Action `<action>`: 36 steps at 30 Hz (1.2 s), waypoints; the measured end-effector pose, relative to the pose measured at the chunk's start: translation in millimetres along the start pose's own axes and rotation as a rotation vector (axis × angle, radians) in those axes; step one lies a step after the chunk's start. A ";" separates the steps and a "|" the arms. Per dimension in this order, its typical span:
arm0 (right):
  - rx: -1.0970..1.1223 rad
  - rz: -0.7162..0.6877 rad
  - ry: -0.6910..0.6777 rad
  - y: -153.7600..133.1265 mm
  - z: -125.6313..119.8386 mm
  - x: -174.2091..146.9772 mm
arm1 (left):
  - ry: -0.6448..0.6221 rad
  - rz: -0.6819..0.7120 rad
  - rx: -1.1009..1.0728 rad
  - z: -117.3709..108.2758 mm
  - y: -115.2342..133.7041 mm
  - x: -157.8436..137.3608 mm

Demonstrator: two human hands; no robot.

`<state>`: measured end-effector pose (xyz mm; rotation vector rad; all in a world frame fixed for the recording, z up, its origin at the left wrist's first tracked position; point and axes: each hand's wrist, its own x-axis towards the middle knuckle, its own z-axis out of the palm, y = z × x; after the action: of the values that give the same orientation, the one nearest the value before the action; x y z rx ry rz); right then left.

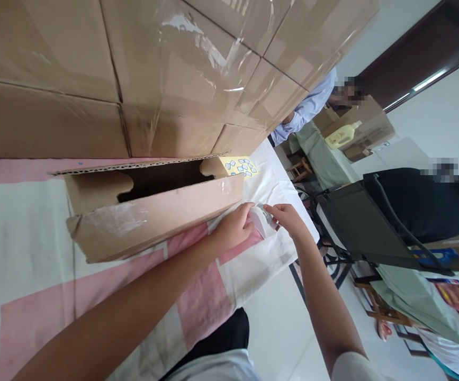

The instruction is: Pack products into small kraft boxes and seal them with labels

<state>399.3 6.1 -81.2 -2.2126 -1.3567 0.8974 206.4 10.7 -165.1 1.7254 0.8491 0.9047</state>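
Both hands meet over a small white object with a curved side and a greyish part (261, 222); its exact kind is too small to make out. My left hand (235, 226) is closed on its near left side, with the thumb along the edge. From the other side my right hand (287, 218) pinches it near the greyish part, fingers partly hidden behind it. Just left of my hands lies a long open cardboard box (165, 225), its inside dark. A yellow card with blue-and-white drawings (240, 166) shows at the box's far end.
Taped cardboard cartons (181, 69) are stacked behind the open box. A pink and white cloth (201, 296) covers the table. To the right are a dark chair (366, 222), a yellow jug (342, 136) on another table, and several people.
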 end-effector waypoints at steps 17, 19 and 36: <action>0.219 0.003 -0.211 8.8 -5.7 -1.8 | 0.004 0.038 -0.009 0.3 -3.5 -2.0; 0.229 0.002 -0.223 9.4 -6.6 -2.6 | 0.008 0.039 -0.014 1.0 -4.9 -2.0; 0.149 0.004 0.002 14.3 -2.2 -16.1 | 0.000 0.052 -0.023 1.8 -7.7 -0.1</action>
<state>404.8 -14.8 -83.4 -2.1037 -1.2429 0.9653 207.0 12.0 -172.9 1.7349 0.7939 0.9455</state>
